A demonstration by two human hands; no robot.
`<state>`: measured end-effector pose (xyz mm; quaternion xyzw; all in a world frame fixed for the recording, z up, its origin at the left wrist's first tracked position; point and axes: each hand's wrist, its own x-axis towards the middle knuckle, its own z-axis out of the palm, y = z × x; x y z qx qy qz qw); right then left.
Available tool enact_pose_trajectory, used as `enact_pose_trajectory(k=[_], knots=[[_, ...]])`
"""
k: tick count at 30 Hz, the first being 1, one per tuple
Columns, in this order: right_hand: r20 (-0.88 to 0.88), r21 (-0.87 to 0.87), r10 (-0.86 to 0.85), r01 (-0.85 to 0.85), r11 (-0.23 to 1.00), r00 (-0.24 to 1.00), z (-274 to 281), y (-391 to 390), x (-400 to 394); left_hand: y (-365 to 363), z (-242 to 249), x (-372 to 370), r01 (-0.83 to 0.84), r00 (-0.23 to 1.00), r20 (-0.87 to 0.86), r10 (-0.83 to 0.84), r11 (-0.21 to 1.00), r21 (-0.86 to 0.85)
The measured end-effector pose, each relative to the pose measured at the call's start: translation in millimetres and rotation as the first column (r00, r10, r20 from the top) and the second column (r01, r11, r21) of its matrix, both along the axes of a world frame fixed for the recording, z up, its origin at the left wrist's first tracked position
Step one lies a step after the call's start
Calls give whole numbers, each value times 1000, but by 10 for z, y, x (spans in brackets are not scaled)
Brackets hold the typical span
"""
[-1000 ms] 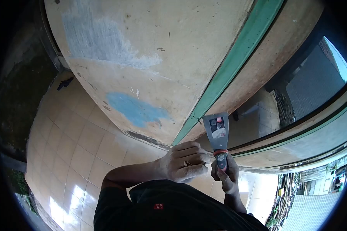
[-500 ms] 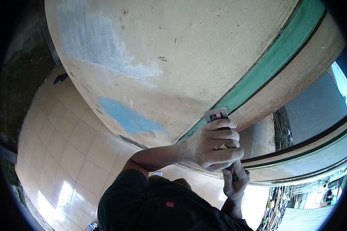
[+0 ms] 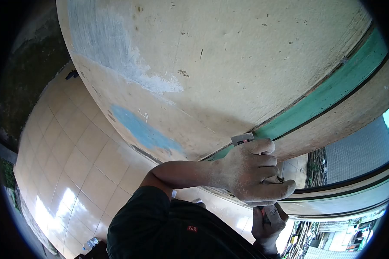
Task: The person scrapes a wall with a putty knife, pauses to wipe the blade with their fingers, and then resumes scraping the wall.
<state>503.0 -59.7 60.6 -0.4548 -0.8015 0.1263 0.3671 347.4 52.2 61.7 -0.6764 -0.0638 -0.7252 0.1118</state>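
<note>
My left hand (image 3: 257,172), coated in pale dust, is closed round a scraper. The scraper's grey metal blade (image 3: 243,138) sticks out above the fist, against or just over the seam between the beige wall (image 3: 212,86) and the green frame strip (image 3: 315,103). A small crumpled beige and dark piece shows between the left fingers; I cannot make out what it is. Below, my right hand (image 3: 268,220) is closed on a black and red part that looks like the scraper's handle end. The left fist hides the middle of the tool.
On the wall are a whitish brushed patch (image 3: 112,47) and a blue patch (image 3: 142,129). Beige tiles (image 3: 82,159) cover the floor to the left, with a plastic bottle (image 3: 90,244) at the bottom. A glass window pane (image 3: 354,146) lies right of the frame.
Both hands have shifted right and slightly down in view, with the scraper. Its blade shows shorter now. The wall and frame have also shifted as the view moved.
</note>
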Motion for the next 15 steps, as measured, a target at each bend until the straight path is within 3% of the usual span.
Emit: enact_pose_trajectory(k=[2,7,9,13,15], knots=[[-28,-20,-38,37,999,999,-35,9,-19,45,-16,-56,-22,1000,-10,22,999,39],[-80,12,67,-66,998,995,-209,92,-81,110,-77,-61,-60,998,19,57,987,150],[39,67,46,-49,997,998,-173,6,-17,73,-84,67,12,981,186,-48,982,189],[-21,143,88,-84,986,996,-235,80,-96,92,-42,-57,33,997,60,-48,973,228],[-83,89,122,-115,989,989,-259,204,-248,110,-28,-241,-53,998,24,50,981,188]])
